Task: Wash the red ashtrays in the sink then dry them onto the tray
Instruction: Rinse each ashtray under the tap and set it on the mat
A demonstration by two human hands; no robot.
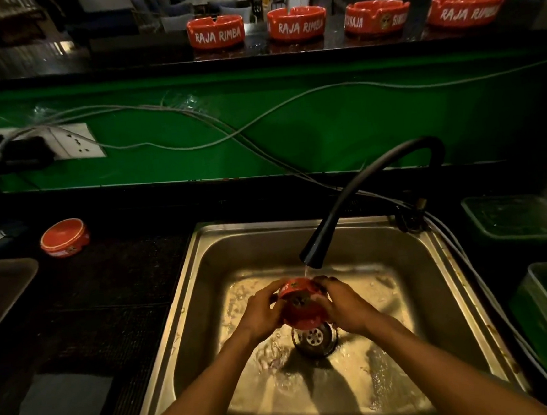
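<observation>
under the running tap, just below the middle of the frame, we hold a round red ashtray with white lettering (pixel 301 305) over the drain (pixel 315 338) of the square steel sink (pixel 187 299). our left hand (pixel 261 313) curls its fingers round the ashtray's left side, and our right hand (pixel 340 303) grips the right side, fingers bent over the rim. water falls from the black curved tap (pixel 362 193) onto the top edge of the ashtray.

we judge this to be the washing step, with this ashtray mid-rinse. next we would need to turn it so the water reaches every face, then carry it left to dry.

one more red ashtray (pixel 65 238) lies upside down on the dark counter at the left. four red ashtrays (pixel 297 23) stand in a row on the black ledge along the top of the frame, and look still to be washed. a dark flat tray (pixel 0 291) shows at the left edge, cut off, and we take it for the drying tray. green tubs (pixel 515 217) sit at the right, partly cut off. the inside of the held ashtray is hidden by our hands, so we cannot tell how clean it is.
</observation>
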